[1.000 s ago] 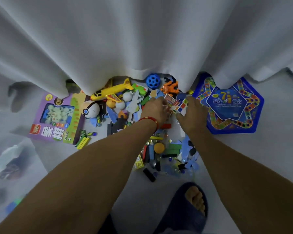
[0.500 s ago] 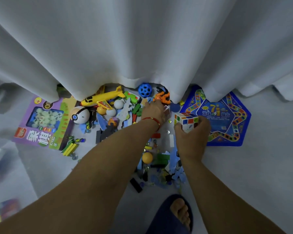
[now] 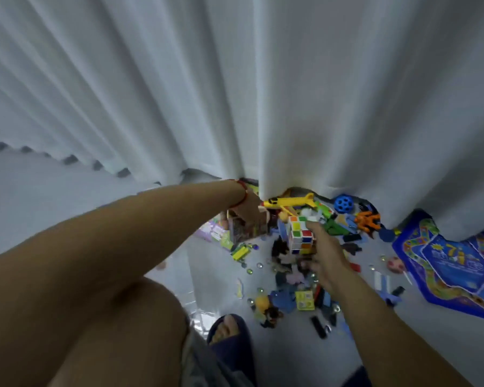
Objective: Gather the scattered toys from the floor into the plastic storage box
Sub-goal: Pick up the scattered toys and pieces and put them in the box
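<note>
Scattered toys lie on the grey floor at the foot of a white curtain point(image 3: 235, 93). My right hand point(image 3: 326, 255) grips a colourful puzzle cube point(image 3: 299, 236) and holds it up above the pile. My left hand point(image 3: 248, 210), with a red string at the wrist, grips a small dark patterned box point(image 3: 245, 229) from above; it is blurred. A yellow toy plane point(image 3: 289, 202), a blue holed ball point(image 3: 344, 203) and an orange figure point(image 3: 368, 220) lie by the curtain. The clear plastic storage box point(image 3: 200, 317) shows only as a shiny edge beside my knee.
A blue star-shaped game board point(image 3: 453, 263) lies at the right. A purple and green game box point(image 3: 213, 233) lies behind my left hand. Glass marbles, bricks and small blue pieces point(image 3: 284, 298) are strewn in the middle. My slippered foot point(image 3: 229, 335) stands near the pile.
The view has swung left and up. My right hand has lifted the puzzle cube higher. My left hand has moved left from the pile's middle and taken hold of the small dark box.
</note>
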The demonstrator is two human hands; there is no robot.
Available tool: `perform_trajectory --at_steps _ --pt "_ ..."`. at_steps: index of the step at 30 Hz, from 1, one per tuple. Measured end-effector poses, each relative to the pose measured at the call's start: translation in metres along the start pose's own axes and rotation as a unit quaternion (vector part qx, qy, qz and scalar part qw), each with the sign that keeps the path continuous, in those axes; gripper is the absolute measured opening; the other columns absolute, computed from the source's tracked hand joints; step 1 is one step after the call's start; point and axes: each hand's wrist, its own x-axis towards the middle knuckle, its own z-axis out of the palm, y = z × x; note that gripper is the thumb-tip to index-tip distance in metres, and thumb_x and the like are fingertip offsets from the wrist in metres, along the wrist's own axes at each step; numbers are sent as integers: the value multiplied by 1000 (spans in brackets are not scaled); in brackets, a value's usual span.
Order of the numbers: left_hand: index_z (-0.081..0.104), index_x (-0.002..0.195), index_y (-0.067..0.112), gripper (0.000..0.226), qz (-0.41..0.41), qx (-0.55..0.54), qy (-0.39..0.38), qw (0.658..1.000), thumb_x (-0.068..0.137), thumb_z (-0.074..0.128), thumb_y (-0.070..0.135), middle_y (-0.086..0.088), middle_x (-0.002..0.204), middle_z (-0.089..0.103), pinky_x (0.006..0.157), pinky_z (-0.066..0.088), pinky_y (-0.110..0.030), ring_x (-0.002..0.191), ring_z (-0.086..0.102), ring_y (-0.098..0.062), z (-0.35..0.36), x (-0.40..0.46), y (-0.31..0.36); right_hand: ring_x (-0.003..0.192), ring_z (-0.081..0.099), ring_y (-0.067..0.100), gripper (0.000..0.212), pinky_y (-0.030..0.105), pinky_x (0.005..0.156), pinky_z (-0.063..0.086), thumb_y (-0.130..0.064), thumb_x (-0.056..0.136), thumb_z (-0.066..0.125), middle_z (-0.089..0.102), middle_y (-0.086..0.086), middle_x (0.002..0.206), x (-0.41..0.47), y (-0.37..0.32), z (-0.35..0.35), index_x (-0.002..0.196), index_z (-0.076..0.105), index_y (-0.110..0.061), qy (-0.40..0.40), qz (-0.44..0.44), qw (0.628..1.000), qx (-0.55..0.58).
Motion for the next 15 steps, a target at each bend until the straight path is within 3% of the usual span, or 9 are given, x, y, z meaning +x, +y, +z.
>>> perform_trajectory --at_steps 2,4,5,7,11,13,15 --pt "59 107 -1 24 -53 -121 68 989 86 58 10 -13 101 61 68 61 -45 87 71 -36 13 -40 -70 65 67 27 41 35 57 47 -51 89 59 76 11 81 -27 -7 64 97 74 -13 -100 -21 993 -57" --pt "59 110 0 27 -93 -291 148 940 85 62 8 -13 102 60 64 61 -45 90 68 -37 31 -73 -134 55 63 25 42 24 44 36 -48 92 59 74 10 75 -53 -13 125 102 68 -9 -195 -38 976 -85" --pt "60 111 1 27 -105 -388 184 897 85 64 8 -15 104 63 64 61 -44 91 68 -35 41 -88 -164 55 63 25 40 22 41 34 -47 93 59 73 10 75 -66 -15 152 103 65 -8 -236 -45 966 -94" --pt "59 114 2 28 -129 -538 227 801 87 63 9 -20 105 69 63 61 -40 85 73 -32 63 -118 -210 61 65 26 38 24 44 42 -44 93 61 76 9 82 -88 -20 199 106 63 -8 -285 -58 948 -133" --pt "52 116 -2 30 -136 -711 217 655 91 60 12 -26 107 62 69 60 -49 90 69 -42 106 -153 -260 71 70 23 33 37 65 61 -35 94 59 71 10 96 -113 -18 243 113 60 -8 -315 -60 909 -267" --pt "48 119 -4 36 -142 -721 235 636 90 60 14 -28 115 55 71 58 -51 93 63 -43 119 -155 -271 77 68 22 23 38 68 61 -29 94 58 65 8 98 -113 -19 243 110 59 -12 -298 -89 891 -331" --pt "50 119 -4 36 -143 -702 268 644 89 59 14 -24 116 55 75 58 -52 86 61 -38 123 -153 -270 75 66 21 17 34 63 58 -24 94 57 63 6 97 -110 -23 233 106 62 -13 -277 -113 883 -362"
